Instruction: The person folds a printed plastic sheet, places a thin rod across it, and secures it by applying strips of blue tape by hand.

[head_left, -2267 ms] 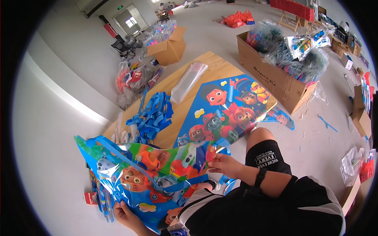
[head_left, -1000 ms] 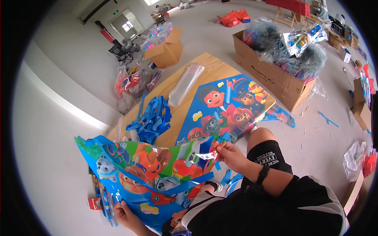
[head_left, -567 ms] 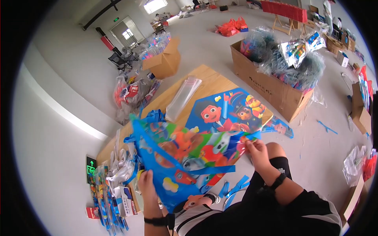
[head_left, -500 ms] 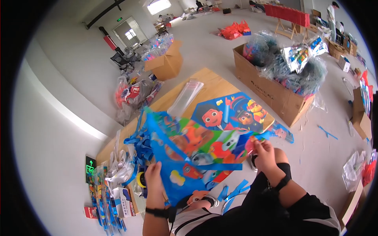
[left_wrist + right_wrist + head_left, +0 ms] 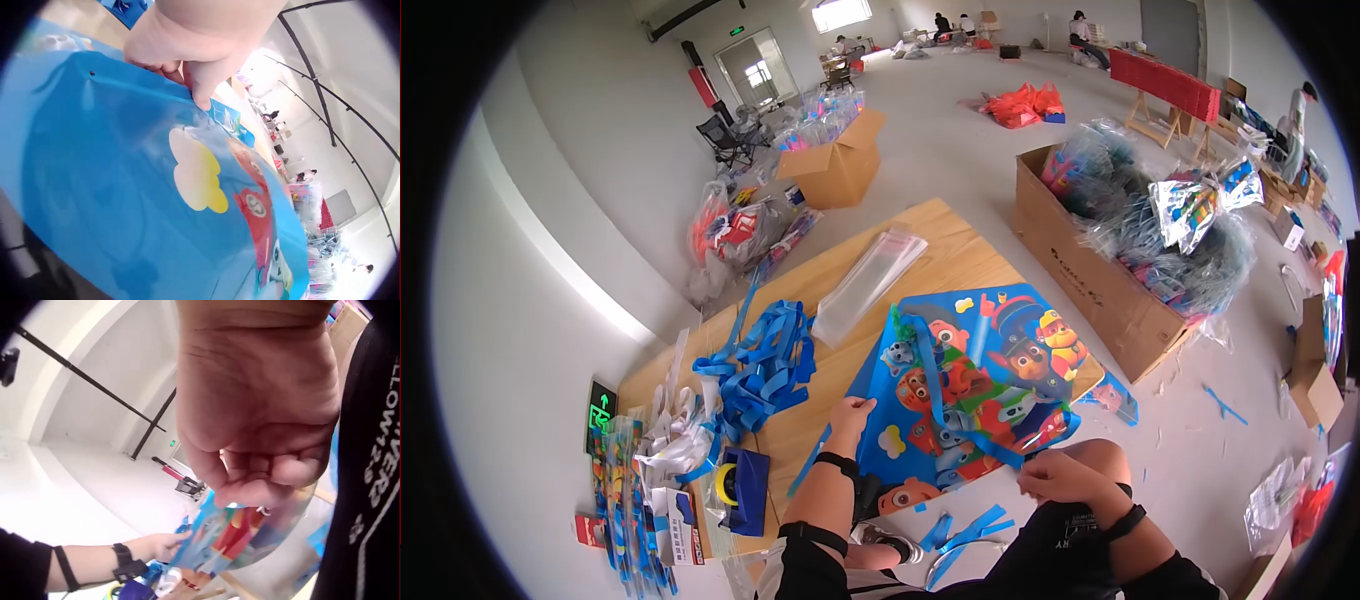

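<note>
A blue plastic sheet (image 5: 900,400) printed with cartoon characters, kite-like in outline, lies slanting over a similar sheet (image 5: 1025,320) on the wooden table. My left hand (image 5: 850,425) pinches its left edge between thumb and fingers; the left wrist view shows the thumb (image 5: 201,94) at this edge. My right hand (image 5: 1065,475) is at the sheet's lower right edge with its fingers curled. In the right wrist view its fingertips (image 5: 250,494) overlap the edge of the sheet, and the palm side faces the camera. A blue ribbon (image 5: 935,375) trails across the printed face.
Blue ribbons (image 5: 765,360) lie heaped on the wooden table (image 5: 940,235), near clear plastic sleeves (image 5: 870,285). A tape dispenser (image 5: 745,490) stands at its near left. Beyond it are cartons, one (image 5: 1090,285) full of wrapped goods. Ribbon scraps (image 5: 970,525) lie on the floor.
Both hands have carried the printed sheet from the left and above my lap to the right, down over the similar sheet on the table. The head view has tilted upward, showing more of the room.
</note>
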Tool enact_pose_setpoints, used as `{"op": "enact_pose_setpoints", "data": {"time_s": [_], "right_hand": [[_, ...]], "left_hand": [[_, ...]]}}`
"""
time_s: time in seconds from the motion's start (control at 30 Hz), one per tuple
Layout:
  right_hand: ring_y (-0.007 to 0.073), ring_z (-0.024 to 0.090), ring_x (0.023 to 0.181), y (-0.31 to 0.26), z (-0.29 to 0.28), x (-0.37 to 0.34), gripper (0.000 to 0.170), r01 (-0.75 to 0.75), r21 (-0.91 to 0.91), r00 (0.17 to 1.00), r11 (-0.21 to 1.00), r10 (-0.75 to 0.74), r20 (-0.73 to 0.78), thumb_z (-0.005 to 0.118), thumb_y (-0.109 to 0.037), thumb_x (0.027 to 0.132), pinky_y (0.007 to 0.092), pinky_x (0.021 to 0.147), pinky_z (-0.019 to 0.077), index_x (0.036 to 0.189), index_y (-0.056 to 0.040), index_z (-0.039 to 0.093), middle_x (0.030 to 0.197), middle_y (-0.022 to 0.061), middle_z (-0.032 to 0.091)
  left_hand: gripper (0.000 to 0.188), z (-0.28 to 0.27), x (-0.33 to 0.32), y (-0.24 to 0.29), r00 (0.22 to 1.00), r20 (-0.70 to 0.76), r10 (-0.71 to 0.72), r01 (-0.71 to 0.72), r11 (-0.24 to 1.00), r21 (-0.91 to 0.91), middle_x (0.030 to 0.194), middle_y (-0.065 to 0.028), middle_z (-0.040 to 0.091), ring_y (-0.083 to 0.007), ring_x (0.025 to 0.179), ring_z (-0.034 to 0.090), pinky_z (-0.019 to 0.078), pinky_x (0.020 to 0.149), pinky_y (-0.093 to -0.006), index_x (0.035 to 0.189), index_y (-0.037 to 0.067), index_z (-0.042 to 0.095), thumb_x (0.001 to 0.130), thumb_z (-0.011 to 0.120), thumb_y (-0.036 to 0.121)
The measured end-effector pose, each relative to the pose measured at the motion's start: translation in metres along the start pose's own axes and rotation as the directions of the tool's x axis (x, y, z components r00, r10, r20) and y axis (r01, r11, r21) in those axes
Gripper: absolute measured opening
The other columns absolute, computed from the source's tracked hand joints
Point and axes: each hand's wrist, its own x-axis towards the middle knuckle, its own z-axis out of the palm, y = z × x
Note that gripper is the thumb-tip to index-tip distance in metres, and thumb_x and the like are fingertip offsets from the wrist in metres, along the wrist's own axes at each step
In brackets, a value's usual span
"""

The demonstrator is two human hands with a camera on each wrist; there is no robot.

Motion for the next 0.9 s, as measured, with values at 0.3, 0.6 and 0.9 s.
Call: {"op": "enact_pose_setpoints", "data": {"time_s": [0.3,0.6,0.9], "right_hand": [[0.0347,0.065,0.127,-0.043,0.081,0.118,0.047,0.409,-0.584,0.786,0.701,-0.596,-0.165,0.075,-0.021,0.095,0.0440,0.104,0.0551,0.138,-0.0044,0.062,0.146,0.0154,0.062],[0.0362,0.034,0.159,0.000,0.128,0.167,0.085,0.134,-0.843,0.831,0.521,-0.523,-0.191,0.067,-0.056,0.096,0.0521,0.130,0.0264,0.159,-0.0014,0.048,0.171,0.0154,0.038],[0.0322,0.028,0.163,0.005,0.115,0.175,0.084,0.082,-0.877,0.865,0.474,-0.471,-0.174,0.062,-0.057,0.099,0.0502,0.133,0.0189,0.163,-0.0050,0.044,0.175,0.0122,0.034]], "left_hand": [[0.039,0.001,0.014,0.000,0.992,0.011,0.127,-0.127,0.972,0.199,0.097,-0.0017,0.083,-0.0185,0.091,0.077,0.0569,0.082,-0.0378,0.103,0.013,0.085,0.086,0.086,0.048],[0.038,0.006,0.016,0.012,0.999,0.011,-0.035,0.035,0.998,-0.044,0.082,-0.0024,0.071,-0.0131,0.070,0.061,0.0479,0.063,-0.0327,0.102,0.000,0.080,0.086,0.093,0.032],[0.041,0.010,0.026,0.000,0.995,-0.069,0.067,-0.061,0.995,0.085,0.093,-0.0065,0.082,-0.0239,0.084,0.076,0.0567,0.075,-0.0407,0.102,0.009,0.084,0.084,0.089,0.045]]}}
